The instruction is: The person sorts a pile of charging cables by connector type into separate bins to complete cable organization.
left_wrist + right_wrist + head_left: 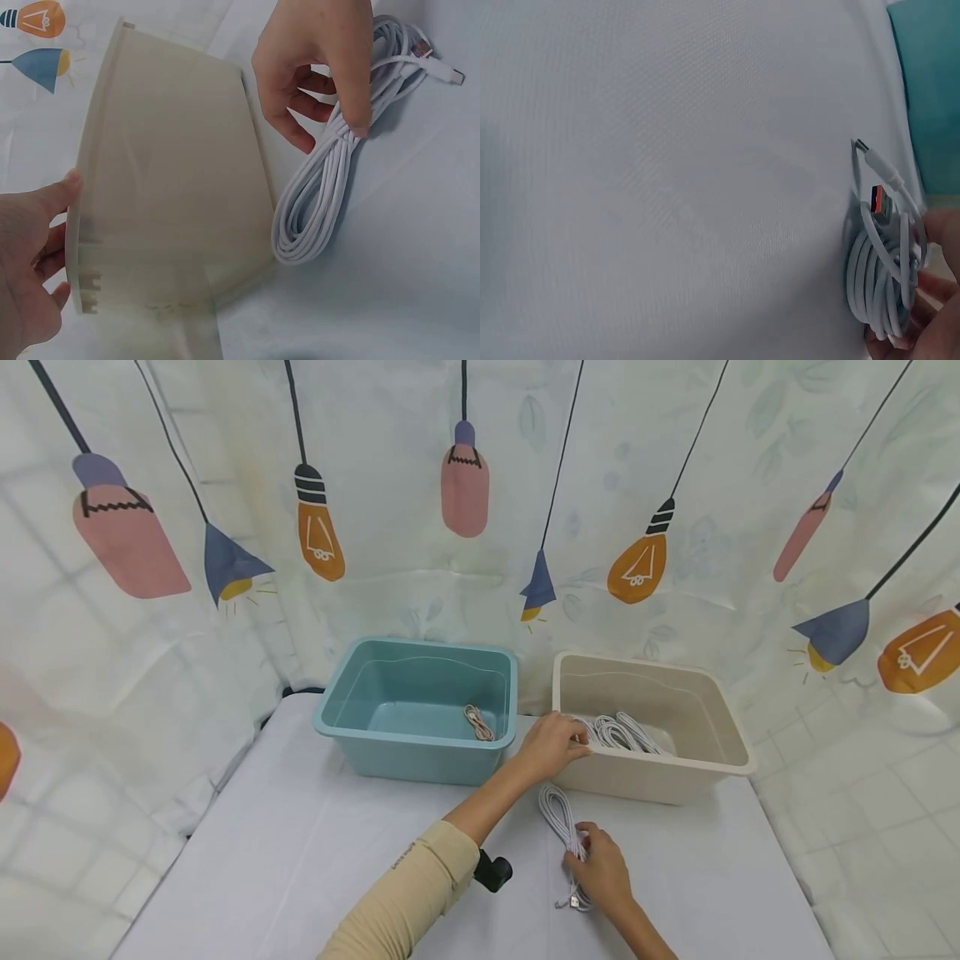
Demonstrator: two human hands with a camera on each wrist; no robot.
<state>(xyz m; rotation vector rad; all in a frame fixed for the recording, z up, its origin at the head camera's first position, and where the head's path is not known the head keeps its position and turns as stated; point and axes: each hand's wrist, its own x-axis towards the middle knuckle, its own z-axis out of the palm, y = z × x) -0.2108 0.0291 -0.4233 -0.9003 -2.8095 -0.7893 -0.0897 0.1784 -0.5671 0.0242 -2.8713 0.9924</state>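
Resting on the white bench point(300, 827), a coiled white cable point(558, 814) lay just in front of the beige tub point(720, 752), pinched in the right hand point(603, 868), whose grip closed round its strands. The left hand point(551, 743) held the tub's near rim with curled fingers, beside more white cables point(622, 732) inside. A teal tub point(390, 752) stood to the left, holding a small cord point(477, 722).

White-clothed table point(300, 860), teal bin point(420, 714), beige bin point(652, 777), white cable coil point(558, 814)
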